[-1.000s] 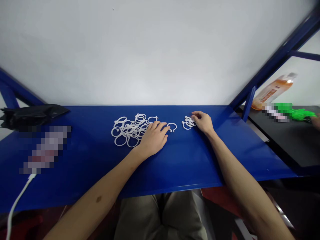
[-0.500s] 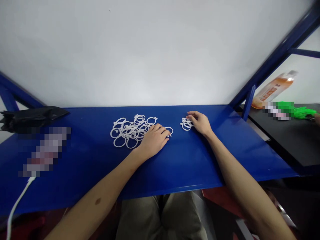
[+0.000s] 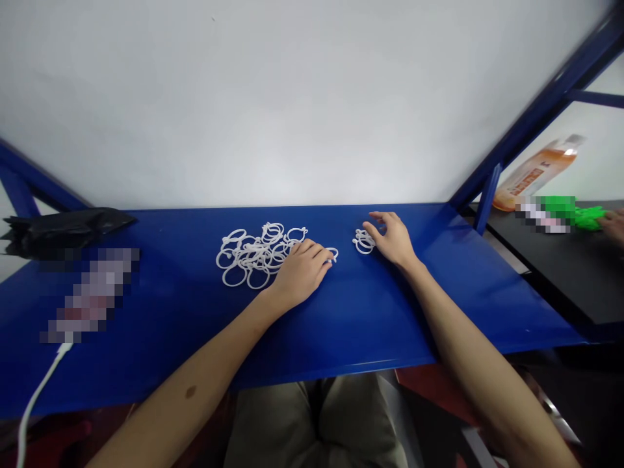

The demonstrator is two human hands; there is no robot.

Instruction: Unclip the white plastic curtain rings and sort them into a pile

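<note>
On the blue table (image 3: 370, 318) lies a tangled pile of white plastic rings (image 3: 248, 259), each with a small knob. My left hand (image 3: 301, 272) rests palm down at the pile's right edge. Its fingers are bent and close together over a single white plastic ring (image 3: 334, 252), which peeks out beyond the fingertips; the thumb is hidden. Farther right is a smaller heap of white rings (image 3: 361, 244). Beside that heap my right hand (image 3: 394, 242) is open, thumb and fingers apart, with nothing seen between them.
A black plastic bag (image 3: 63, 227) lies at the back left. Near it is a blurred-out device (image 3: 95, 292) with a white cable (image 3: 43, 380). Past the blue frame, a black table (image 3: 550, 260) holds an orange-labelled bottle (image 3: 539, 172) and green material (image 3: 587, 218), touched by another person's hand (image 3: 615, 225).
My right hand's fingers have spread and lifted away from the small heap. The ring at my left fingertips now shows less beyond the hand. The other person's hand has shifted slightly left.
</note>
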